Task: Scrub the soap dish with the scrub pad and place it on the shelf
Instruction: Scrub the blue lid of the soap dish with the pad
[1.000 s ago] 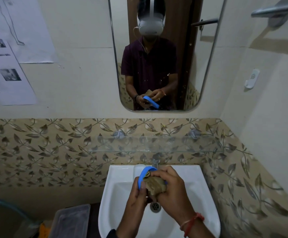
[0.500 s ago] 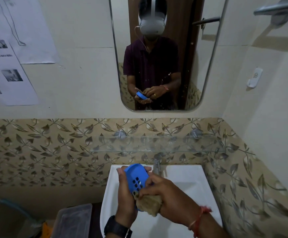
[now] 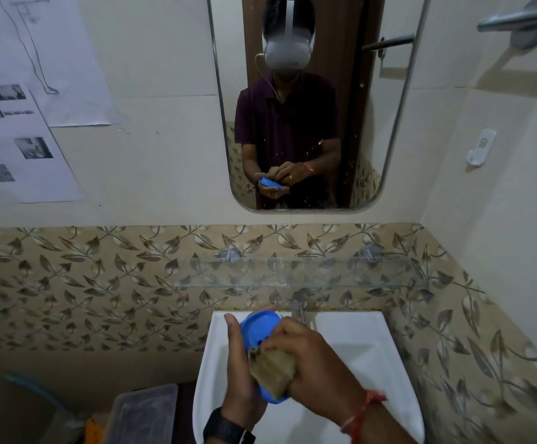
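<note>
Because the soap dish (image 3: 259, 328) is a thin moulded plastic shell, I judge it light and fairly stiff, yet slick when wet and soapy, so a grip across its rim suits it better than a pinch on a flat face. Nearest the camera, the left hand (image 3: 241, 374), with a dark watch (image 3: 225, 427) at the wrist, wraps the dish from the left. Its thumb lies along the near-left edge and its fingertips hook over the far edge, so the dish stands tilted on its side above the sink (image 3: 366, 331). The right hand (image 3: 312, 357), a red thread (image 3: 361, 408) round its wrist, is curled tight on the scrub pad (image 3: 272, 366), a tan fibrous wad pressed against the lower part of the dish's perforated face. A few holes show just above the pad. The pad looks soft and compressible, so it should mould into the corners, but its pressure drives the dish into the left palm, which braces it. A slip would most likely drop the dish into the sink, where it should take no harm. Beyond the hands the tap (image 3: 298, 310) stands at the back of the sink, and above it hangs the glass shelf (image 3: 293, 277). Its surface looks smooth and a wet dish may slide there, so setting it down flat, held by its two long edges, seems safest. Farther up, the mirror (image 3: 389, 123) reflects the same hold.
</note>
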Action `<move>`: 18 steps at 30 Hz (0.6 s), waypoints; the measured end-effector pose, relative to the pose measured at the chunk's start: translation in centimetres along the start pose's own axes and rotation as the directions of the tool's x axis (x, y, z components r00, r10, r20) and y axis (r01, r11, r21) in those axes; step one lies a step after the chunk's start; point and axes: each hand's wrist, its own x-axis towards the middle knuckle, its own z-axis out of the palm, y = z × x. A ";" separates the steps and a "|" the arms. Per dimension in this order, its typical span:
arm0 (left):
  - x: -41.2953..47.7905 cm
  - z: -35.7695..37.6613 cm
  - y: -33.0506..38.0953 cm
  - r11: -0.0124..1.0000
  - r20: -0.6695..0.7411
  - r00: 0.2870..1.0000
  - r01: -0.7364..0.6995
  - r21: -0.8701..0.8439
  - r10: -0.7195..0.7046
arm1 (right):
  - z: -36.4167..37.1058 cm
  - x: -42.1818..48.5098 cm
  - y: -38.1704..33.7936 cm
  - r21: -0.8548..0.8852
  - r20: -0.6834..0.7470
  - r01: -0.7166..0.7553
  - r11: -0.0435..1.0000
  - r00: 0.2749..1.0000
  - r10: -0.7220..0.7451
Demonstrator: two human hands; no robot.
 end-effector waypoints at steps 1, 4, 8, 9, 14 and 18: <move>0.3 -0.2 0.4 1.000 0.009 1.000 -0.015 -0.007 0.015 | -0.3 -0.3 0.5 -0.072 0.077 0.007 0.997 0.997 -0.002; 0.5 -0.3 0.9 1.000 0.080 0.997 -0.008 -0.014 0.009 | -1.3 -0.6 1.2 -0.303 0.075 -0.008 0.953 0.997 0.032; -0.4 0.5 0.6 0.999 0.097 0.994 0.041 0.007 -0.042 | -0.9 0.9 0.0 -0.213 -0.219 -0.080 0.974 0.975 0.032; -0.6 0.7 0.4 0.999 0.092 0.994 0.049 0.007 -0.050 | -0.6 1.3 -0.2 -0.188 -0.281 -0.085 0.978 0.959 0.030; -0.4 0.1 1.1 1.000 0.085 0.996 0.021 0.014 -0.022 | 0.0 0.9 -1.4 0.002 -0.050 0.015 1.000 0.999 -0.015; -0.1 -0.6 2.8 0.999 0.084 0.996 -0.025 0.044 0.021 | -1.3 -0.5 -0.2 -0.236 0.159 0.059 0.970 0.987 -0.021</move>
